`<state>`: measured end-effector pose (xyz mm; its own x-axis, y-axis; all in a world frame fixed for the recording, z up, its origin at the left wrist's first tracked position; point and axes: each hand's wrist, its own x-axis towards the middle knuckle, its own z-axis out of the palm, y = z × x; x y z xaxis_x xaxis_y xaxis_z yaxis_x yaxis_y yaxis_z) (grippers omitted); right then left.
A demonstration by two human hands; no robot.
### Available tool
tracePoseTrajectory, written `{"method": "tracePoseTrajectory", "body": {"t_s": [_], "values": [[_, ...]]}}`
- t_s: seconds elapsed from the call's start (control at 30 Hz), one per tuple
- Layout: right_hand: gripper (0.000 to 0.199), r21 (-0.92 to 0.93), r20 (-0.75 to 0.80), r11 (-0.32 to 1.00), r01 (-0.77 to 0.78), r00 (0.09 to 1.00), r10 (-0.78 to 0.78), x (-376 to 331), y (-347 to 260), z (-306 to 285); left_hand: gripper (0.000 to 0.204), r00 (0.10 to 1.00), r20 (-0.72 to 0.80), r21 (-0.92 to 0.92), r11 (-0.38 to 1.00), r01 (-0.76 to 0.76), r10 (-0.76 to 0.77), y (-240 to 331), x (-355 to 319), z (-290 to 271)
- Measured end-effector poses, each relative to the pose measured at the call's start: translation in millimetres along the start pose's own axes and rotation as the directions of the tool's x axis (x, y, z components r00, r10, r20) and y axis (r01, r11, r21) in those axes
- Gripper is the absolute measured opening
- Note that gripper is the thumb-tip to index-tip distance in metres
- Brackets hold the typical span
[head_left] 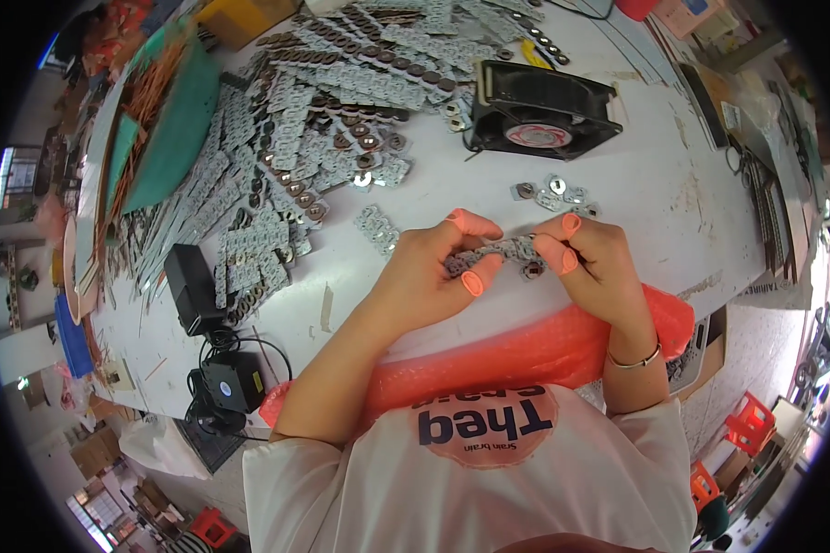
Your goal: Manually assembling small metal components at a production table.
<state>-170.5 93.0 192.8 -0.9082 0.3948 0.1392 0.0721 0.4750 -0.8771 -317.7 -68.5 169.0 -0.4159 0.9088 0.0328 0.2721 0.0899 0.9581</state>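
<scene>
Two hands meet over the white table, and between them I see one short strip of small grey panel pieces, held just in front of the black fan. My left hand pinches the strip's left end, my right hand pinches its right end, both with orange finger cots on the tips; the strip looks bent as if being snapped apart, though I cannot tell whether it has broken yet. Right of the strip and nearer the fan lie a few loose single pieces, which I judge to be the finished share. Left of the fan spreads a big heap of whole strips, so most of the work seems left. No bin or tray for the pieces shows near the fan; they rest bare on the table. Far left of the fan a green tray-like sheet carries copper-coloured wires. Orange bubble wrap pads the table edge under my wrists
</scene>
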Motion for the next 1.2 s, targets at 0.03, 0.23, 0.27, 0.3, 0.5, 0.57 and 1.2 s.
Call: {"method": "tracePoseTrajectory", "body": {"t_s": [0.03,0.23,0.27,0.3,0.5,0.57,1.2], "values": [[0.008,-0.04,0.008,0.996,0.076,0.997,-0.075,1.1,-2.0,-0.1,0.019,1.0,-0.006,-0.054,0.998,0.021,-0.021,0.7,-2.1,-1.0],[0.014,-0.218,-0.047,0.976,-0.006,0.999,-0.005,-7.0,-5.4,0.6,0.018,0.993,-0.004,0.035,0.993,-0.115,0.115,-2.9,-1.1,2.1],[0.014,-0.204,-0.026,0.978,0.039,0.999,-0.045,-9.2,-2.7,-1.0,0.018,0.992,-0.042,0.065,0.991,-0.115,0.118,-1.8,-1.5,2.2],[0.016,-0.23,-0.05,0.973,-0.025,0.999,0.014,-9.6,0.6,-2.0,0.019,0.994,-0.047,0.095,0.991,-0.09,0.095,-1.1,-2.5,1.5],[0.019,-0.19,0.011,0.98,0.061,0.998,-0.06,-7.3,3.0,2.4,0.022,0.994,-0.057,-0.001,0.996,-0.089,0.089,-3.0,-5.0,3.8],[0.019,-0.155,0.018,0.987,0.036,0.999,-0.034,-8.2,3.9,0.7,0.022,0.995,-0.04,-0.034,0.995,-0.09,0.088,-1.9,-4.8,3.5],[0.027,0.138,0.122,0.99,-0.013,0.993,-0.004,-13.8,9.8,5.6,0.017,0.971,0.237,-0.345,0.932,0.105,-0.022,-5.8,-4.0,1.2]]}}
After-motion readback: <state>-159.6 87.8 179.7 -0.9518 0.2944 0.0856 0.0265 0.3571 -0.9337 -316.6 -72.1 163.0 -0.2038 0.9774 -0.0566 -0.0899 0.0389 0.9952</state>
